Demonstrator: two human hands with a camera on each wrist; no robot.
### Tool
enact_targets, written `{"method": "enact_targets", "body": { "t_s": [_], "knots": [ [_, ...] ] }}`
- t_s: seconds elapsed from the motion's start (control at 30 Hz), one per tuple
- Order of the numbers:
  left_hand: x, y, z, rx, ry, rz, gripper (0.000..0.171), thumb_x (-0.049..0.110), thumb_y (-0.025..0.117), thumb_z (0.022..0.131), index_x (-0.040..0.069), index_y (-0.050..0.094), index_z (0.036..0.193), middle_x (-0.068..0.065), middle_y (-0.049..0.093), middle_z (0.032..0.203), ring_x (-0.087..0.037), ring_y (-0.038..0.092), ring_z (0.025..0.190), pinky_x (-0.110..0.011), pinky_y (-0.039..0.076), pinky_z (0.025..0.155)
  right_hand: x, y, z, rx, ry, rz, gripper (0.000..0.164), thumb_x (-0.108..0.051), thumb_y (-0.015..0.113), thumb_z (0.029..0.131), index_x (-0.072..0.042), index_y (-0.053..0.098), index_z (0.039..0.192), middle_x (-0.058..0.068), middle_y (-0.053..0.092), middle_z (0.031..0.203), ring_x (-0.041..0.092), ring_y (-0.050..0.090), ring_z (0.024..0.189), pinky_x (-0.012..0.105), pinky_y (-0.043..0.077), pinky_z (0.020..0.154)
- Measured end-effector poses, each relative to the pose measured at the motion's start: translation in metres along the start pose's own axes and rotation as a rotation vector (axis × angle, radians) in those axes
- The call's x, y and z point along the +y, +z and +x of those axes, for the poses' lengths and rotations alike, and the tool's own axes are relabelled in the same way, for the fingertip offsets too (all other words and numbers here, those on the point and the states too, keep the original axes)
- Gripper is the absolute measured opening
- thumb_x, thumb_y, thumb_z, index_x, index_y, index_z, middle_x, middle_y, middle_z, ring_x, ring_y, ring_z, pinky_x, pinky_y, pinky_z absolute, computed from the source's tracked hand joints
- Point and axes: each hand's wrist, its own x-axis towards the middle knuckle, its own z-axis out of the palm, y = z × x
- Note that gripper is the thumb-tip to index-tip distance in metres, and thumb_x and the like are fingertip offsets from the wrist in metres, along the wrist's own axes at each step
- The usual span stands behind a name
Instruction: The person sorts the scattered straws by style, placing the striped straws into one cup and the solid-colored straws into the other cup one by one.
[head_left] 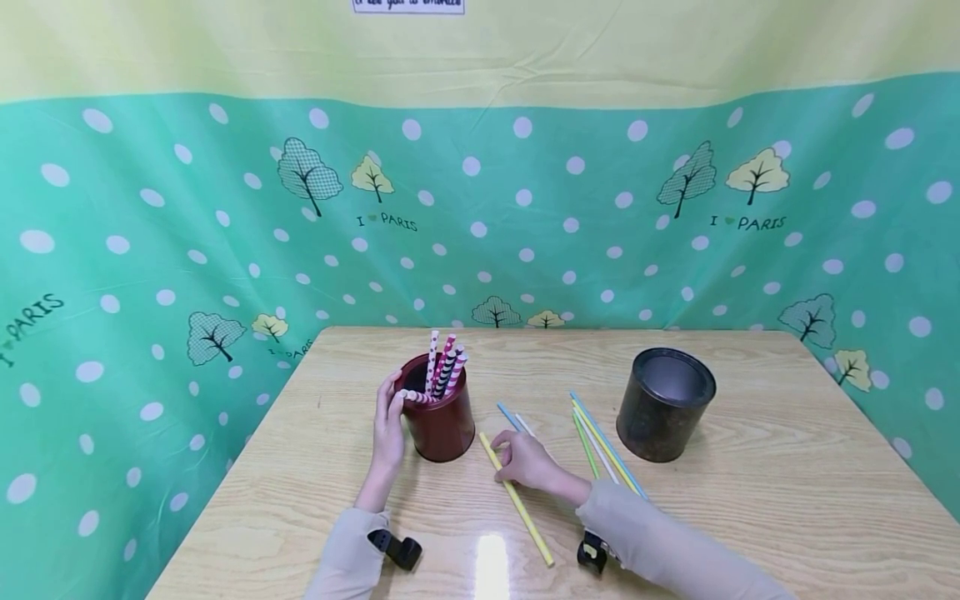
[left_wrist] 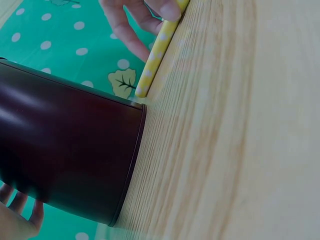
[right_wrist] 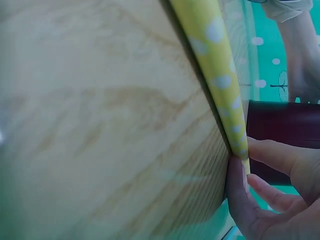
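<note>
A dark red can (head_left: pixel 442 425) stands upright with several patterned paper straws (head_left: pixel 447 371) in it, striped or dotted in pink and dark tones. My left hand (head_left: pixel 388 421) holds this can by its left side; the left wrist view shows fingertips against the can wall (left_wrist: pixel 65 145). Just right of the can, my right hand (head_left: pixel 525 460) pinches a yellow paper straw with pale dots (head_left: pixel 528 521) between thumb and fingers. That straw lies slanted along the table, its far end near the can's base. In the right wrist view the pinched straw (right_wrist: pixel 220 75) appears close up.
A black can (head_left: pixel 663 408) stands at the right on the wooden table (head_left: pixel 787 467). Between the cans lie several blue, white, green and yellow straws (head_left: pixel 600 442), partly under the right forearm. A blue straw (head_left: pixel 507 414) and a white one lie behind the right hand.
</note>
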Motion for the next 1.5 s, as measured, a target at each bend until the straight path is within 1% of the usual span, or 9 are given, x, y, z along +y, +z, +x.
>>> {"method": "enact_targets", "body": {
  "t_s": [0.2,0.33,0.6,0.8,0.87,0.97,1.13,1.27,1.5],
  "knots": [
    [0.002,0.001,-0.001,0.000,0.009,-0.004,0.035,0.002,0.031,0.093,-0.007,0.034,0.127,-0.026,0.039,0.128,-0.017,0.039,0.114,-0.011,0.029,0.090,0.000,0.002,0.000,0.015,-0.009,-0.065,0.040,0.002,0.072,0.063,0.003,0.056,0.100,-0.002,0.051,0.059,0.006,0.045,0.049,0.019,0.037,0.047],
    [-0.005,-0.001,0.000,-0.005,0.011,-0.009,0.035,0.003,0.031,0.094,-0.006,0.034,0.128,-0.026,0.038,0.128,-0.017,0.039,0.115,-0.012,0.029,0.091,0.000,0.002,-0.001,0.023,0.007,-0.060,0.039,0.002,0.071,0.064,0.002,0.057,0.100,-0.002,0.052,0.058,0.006,0.045,0.048,0.019,0.037,0.046],
    [-0.025,-0.005,0.004,-0.003,0.010,-0.034,0.036,0.010,0.034,0.095,0.000,0.036,0.130,-0.019,0.039,0.131,-0.005,0.038,0.113,-0.012,0.028,0.092,-0.002,0.001,-0.002,0.017,0.057,0.074,0.039,0.007,0.067,0.065,0.007,0.055,0.103,0.004,0.057,0.058,0.008,0.048,0.043,0.021,0.042,0.042],
    [-0.007,-0.001,-0.001,0.005,0.007,-0.020,0.036,0.004,0.032,0.094,-0.007,0.034,0.128,-0.026,0.037,0.129,-0.003,0.039,0.111,-0.011,0.028,0.091,0.001,0.000,-0.001,0.011,0.120,0.225,0.042,0.009,0.063,0.068,0.009,0.052,0.109,0.005,0.058,0.059,0.007,0.049,0.043,0.023,0.045,0.043],
    [-0.008,-0.001,-0.001,0.006,0.008,-0.022,0.036,0.004,0.032,0.094,-0.007,0.034,0.128,-0.025,0.037,0.129,-0.003,0.039,0.111,-0.010,0.028,0.090,0.000,-0.001,0.000,0.011,0.133,0.268,0.042,0.010,0.061,0.070,0.009,0.051,0.111,0.006,0.058,0.060,0.007,0.049,0.043,0.024,0.046,0.043],
    [-0.018,-0.003,0.002,0.002,0.015,-0.035,0.036,0.007,0.033,0.094,-0.005,0.034,0.129,-0.024,0.037,0.130,-0.001,0.038,0.110,-0.011,0.028,0.091,-0.002,-0.004,0.000,0.025,0.144,0.316,0.042,0.009,0.059,0.072,0.010,0.049,0.113,0.007,0.058,0.062,0.008,0.048,0.043,0.026,0.047,0.045],
    [-0.028,-0.005,0.004,0.001,0.024,-0.042,0.038,0.013,0.034,0.095,-0.001,0.035,0.130,-0.020,0.038,0.131,-0.003,0.038,0.112,-0.012,0.028,0.093,-0.010,-0.011,-0.001,0.057,0.175,0.392,0.045,0.008,0.058,0.074,0.008,0.046,0.118,0.009,0.058,0.071,0.009,0.051,0.047,0.030,0.050,0.051],
    [-0.027,-0.005,0.004,0.004,0.007,-0.037,0.037,0.013,0.034,0.095,0.001,0.036,0.130,-0.019,0.039,0.131,-0.006,0.039,0.113,-0.013,0.028,0.093,-0.018,-0.015,-0.003,0.080,0.199,0.477,0.048,0.009,0.054,0.074,0.007,0.044,0.120,0.013,0.057,0.076,0.010,0.052,0.052,0.034,0.051,0.055],
    [-0.024,-0.006,0.006,0.000,0.003,-0.049,0.035,0.005,0.033,0.094,-0.003,0.036,0.129,-0.023,0.038,0.130,-0.010,0.039,0.114,-0.013,0.029,0.092,-0.029,-0.021,-0.006,0.157,0.179,0.513,0.048,0.008,0.054,0.073,0.008,0.045,0.120,0.013,0.055,0.081,0.012,0.053,0.059,0.036,0.051,0.059]
  ]
}}
